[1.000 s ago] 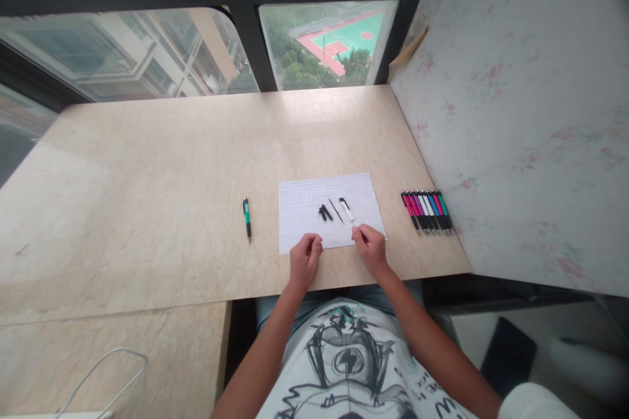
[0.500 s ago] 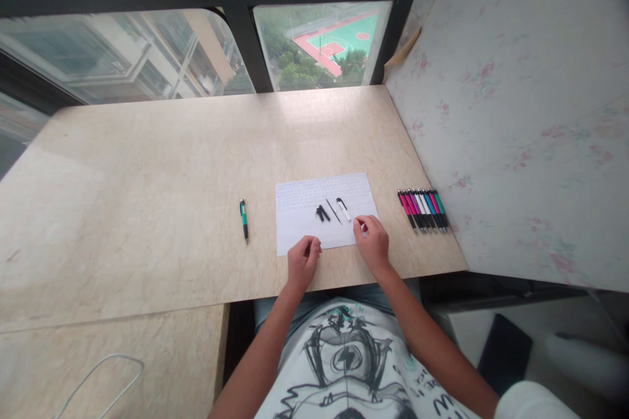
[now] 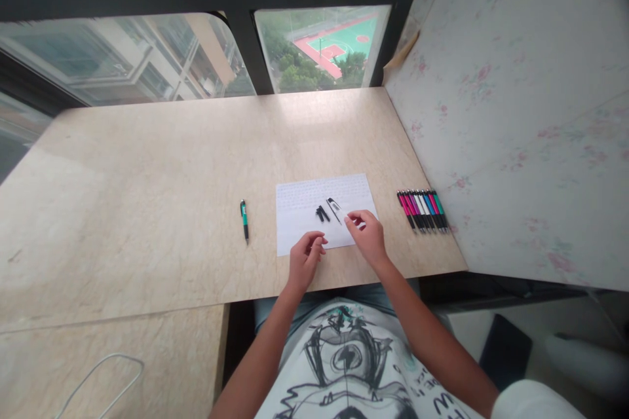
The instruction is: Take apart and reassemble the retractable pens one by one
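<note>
My right hand point(image 3: 366, 236) is over the right part of a written sheet of paper point(image 3: 295, 236). Its thumb and forefinger close on the lower end of a white pen barrel point(image 3: 337, 207) with a black clip. Close along the barrel's left side lies a thin dark refill point(image 3: 333, 211). Several small black pen parts point(image 3: 322, 214) lie together farther left on the sheet. My left hand point(image 3: 307, 255) hovers at the sheet's front edge, fingers loosely curled and apart, with nothing visible in them.
A green and black pen point(image 3: 244, 221) lies left of the sheet. Pens in several colours point(image 3: 422, 211) form a row at the right, beside the wallpapered wall point(image 3: 515, 144). A white cable point(image 3: 118, 357) rests on the lower left surface. Windows point(image 3: 324, 46) stand behind the table point(image 3: 171, 209).
My right hand has moved slightly left and away from me, and the white barrel has shifted left against the refill. My left hand's fingers have loosened and spread a little.
</note>
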`<state>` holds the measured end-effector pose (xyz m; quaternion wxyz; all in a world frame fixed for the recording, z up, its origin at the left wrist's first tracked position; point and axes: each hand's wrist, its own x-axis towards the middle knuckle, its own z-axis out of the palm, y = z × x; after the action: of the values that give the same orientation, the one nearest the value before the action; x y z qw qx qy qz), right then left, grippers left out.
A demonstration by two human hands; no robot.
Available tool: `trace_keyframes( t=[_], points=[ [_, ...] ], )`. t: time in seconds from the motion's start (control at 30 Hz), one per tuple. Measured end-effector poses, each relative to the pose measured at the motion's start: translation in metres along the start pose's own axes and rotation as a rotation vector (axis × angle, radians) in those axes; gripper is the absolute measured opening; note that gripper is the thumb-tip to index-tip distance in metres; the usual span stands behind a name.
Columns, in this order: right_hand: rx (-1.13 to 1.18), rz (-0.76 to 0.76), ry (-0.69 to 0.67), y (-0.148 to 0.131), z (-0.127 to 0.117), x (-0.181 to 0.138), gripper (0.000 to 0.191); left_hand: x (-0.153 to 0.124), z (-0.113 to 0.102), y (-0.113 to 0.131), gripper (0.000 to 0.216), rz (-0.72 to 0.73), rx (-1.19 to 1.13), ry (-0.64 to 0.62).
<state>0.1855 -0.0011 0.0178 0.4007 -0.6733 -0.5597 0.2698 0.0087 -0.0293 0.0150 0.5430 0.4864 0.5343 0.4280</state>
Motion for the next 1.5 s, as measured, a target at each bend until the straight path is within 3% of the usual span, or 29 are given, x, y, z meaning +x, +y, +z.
trace_keyframes(
  t=[0.1,0.23,0.43,0.6,0.93,1.5],
  points=[
    [0.125,-0.077,-0.107,-0.015,-0.001,-0.010,0.012,0.003,0.005,0.003,0.031,-0.085,-0.159,0.018],
    [0.100,-0.175,-0.186,-0.028,0.005,-0.020,0.009,0.008,0.006,0.005,0.030,-0.153,-0.206,0.066],
    [0.067,-0.211,-0.242,-0.032,0.012,-0.023,0.009,0.007,0.001,0.004,0.033,-0.233,-0.330,0.025],
    [0.056,-0.224,-0.302,-0.028,0.013,-0.021,0.013,0.007,0.002,0.003,0.031,-0.283,-0.465,0.112],
    [-0.578,-0.038,-0.182,-0.005,0.011,-0.005,0.018,0.010,0.000,0.002,0.031,-0.348,-0.522,0.157],
    [-0.758,-0.002,-0.248,-0.010,0.026,0.005,0.017,0.009,-0.001,0.000,0.033,-0.317,-0.499,0.079]
  ],
)
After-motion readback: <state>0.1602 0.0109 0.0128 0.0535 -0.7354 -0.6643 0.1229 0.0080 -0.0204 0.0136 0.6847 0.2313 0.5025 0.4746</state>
